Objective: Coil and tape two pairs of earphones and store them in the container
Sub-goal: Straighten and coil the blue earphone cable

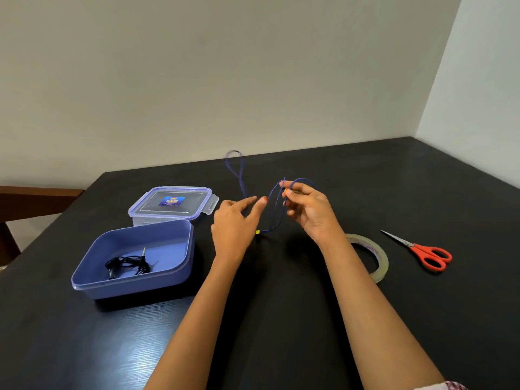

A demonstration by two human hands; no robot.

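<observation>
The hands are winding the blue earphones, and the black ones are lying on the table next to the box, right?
Not quite. In the head view the black earphones lie inside the blue box, not on the table beside it. The rest is right: the right hand pinches the blue earphones and the left hand reaches toward their cord.

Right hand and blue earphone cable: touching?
Touching. The head view shows the right hand pinching a loop of the blue earphone cable between thumb and fingertips, with no gap.
</observation>
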